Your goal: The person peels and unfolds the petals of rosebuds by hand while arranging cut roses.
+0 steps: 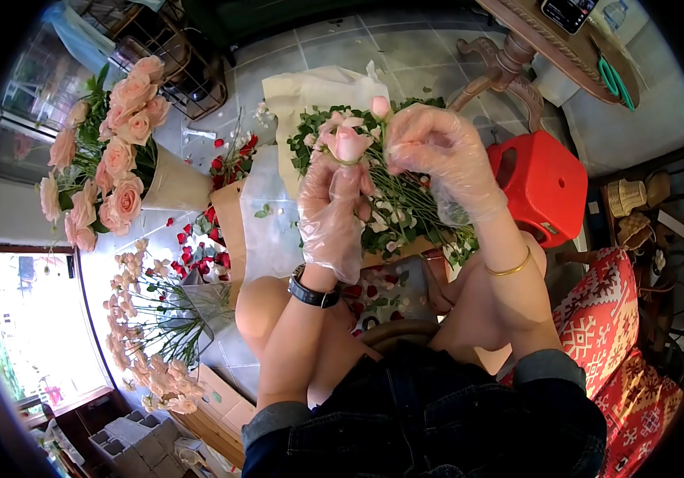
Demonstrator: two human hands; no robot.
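Note:
My left hand (329, 213), in a clear plastic glove, is closed round a pale pink rose (350, 146) just below its bloom. The flower faces up, with its outer petals spread. To its right, my right hand (442, 153), gloved the same way, is raised with fingers curled together in a pinch. Whatever may be between those fingertips is too small to make out. A pink rosebud (380, 107) shows just beyond and between the hands; I cannot tell if either touches it. Beneath them lies a heap of green rose stems and leaves (414, 197) on paper (310, 86).
Peach roses (123, 159) fill a pale bucket (179, 182) at left, with smaller cream roses (171, 378) below. Red petals (199, 251) litter the floor. A red stool (545, 187) stands at right, near a wooden table (553, 36) bearing green-handled scissors (614, 80) and a phone (567, 12).

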